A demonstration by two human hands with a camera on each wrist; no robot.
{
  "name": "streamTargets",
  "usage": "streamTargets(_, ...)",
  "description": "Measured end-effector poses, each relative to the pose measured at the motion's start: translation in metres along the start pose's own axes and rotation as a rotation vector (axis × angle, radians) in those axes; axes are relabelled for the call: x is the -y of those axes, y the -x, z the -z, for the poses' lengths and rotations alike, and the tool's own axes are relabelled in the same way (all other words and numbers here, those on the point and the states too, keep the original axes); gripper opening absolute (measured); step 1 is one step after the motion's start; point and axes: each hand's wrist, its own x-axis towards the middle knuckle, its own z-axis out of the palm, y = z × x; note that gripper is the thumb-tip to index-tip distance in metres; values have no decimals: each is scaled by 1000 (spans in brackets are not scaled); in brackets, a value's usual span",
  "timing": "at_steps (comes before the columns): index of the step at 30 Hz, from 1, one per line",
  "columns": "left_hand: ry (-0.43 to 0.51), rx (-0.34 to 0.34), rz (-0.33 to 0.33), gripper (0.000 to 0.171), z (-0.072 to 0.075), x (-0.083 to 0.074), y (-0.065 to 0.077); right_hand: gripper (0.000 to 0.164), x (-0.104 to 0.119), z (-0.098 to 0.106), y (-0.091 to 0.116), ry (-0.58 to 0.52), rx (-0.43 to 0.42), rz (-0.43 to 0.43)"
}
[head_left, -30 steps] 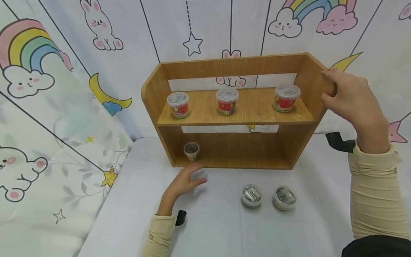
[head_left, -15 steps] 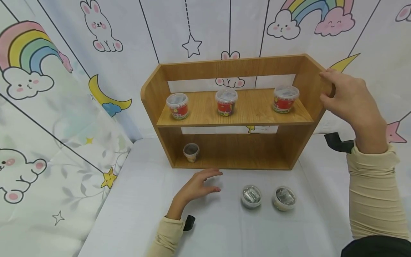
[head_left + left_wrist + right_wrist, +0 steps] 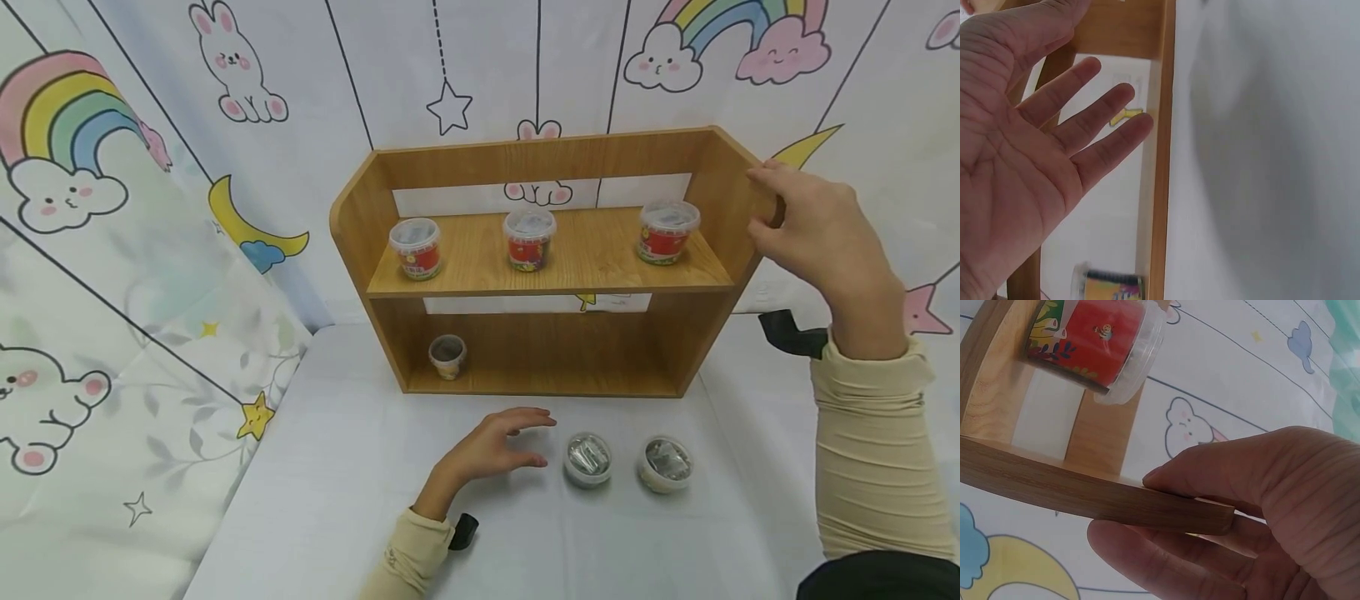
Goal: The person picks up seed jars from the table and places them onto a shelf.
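My left hand (image 3: 487,450) hovers over the white table with its fingers spread. Just right of its fingertips stands a small round tub (image 3: 588,460) with a clear lid and something silvery inside. A second tub (image 3: 665,464) of the same kind is farther right. In the left wrist view the palm (image 3: 1016,169) shows, holding nothing. With thumb and fingers, my right hand (image 3: 832,242) grips the right side panel of a wooden two-tier shelf (image 3: 551,343). The right wrist view shows that panel (image 3: 1085,490) between thumb and fingers, near a red-labelled tub (image 3: 1094,337).
On the upper tier stand three lidded red-labelled tubs: left (image 3: 416,248), middle (image 3: 529,239) and right (image 3: 667,232). A smaller cup (image 3: 447,357) stands at the lower tier's left end. Behind the shelf hangs a printed cloth (image 3: 465,50).
My left hand has moved right and slightly toward me, away from the small cup and up beside the nearer silvery tub. My right hand keeps its grip on the shelf panel.
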Motion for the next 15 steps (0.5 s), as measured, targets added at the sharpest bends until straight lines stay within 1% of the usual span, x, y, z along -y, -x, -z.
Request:
streamTargets(8,-1,53,-38,55,-9,-7,-7,58,-2,-2,0,6,-12,5)
streamTargets(15,-39,87,-90,54,-17,-10,-10,59,-1,-1,-1,0,-4,-1)
